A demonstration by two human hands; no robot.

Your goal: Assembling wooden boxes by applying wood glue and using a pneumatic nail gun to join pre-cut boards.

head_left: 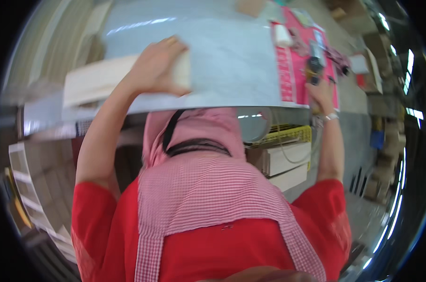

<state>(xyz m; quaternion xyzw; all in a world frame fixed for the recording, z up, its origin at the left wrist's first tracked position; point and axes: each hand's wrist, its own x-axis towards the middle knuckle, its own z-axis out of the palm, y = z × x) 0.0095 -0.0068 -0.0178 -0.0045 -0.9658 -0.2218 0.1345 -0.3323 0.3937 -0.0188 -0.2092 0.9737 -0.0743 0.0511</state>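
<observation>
**"How far along is the work?"**

"Probably at an early or middle stage. A worker's left hand (pixel 159 68) grips the right end of a pale board (pixel 90 84), thumb and fingers astride it; the board runs leftward from that hand on a grey table (pixel 231 61). It is in place, yet no finished work on it can be made out."

**"And the right hand?"**

"The right hand (pixel 321 94) meets a dark handheld tool (pixel 315 65) just beyond its fingertips, over a pink sheet (pixel 297 91). Blur hides whether the grip is closed. The tool is well apart from the board, so any use there seems left to do."

**"Any brands or writing?"**

"None legible. Pale printed rows mark the sheet left of that hand, too blurred to read."
</observation>
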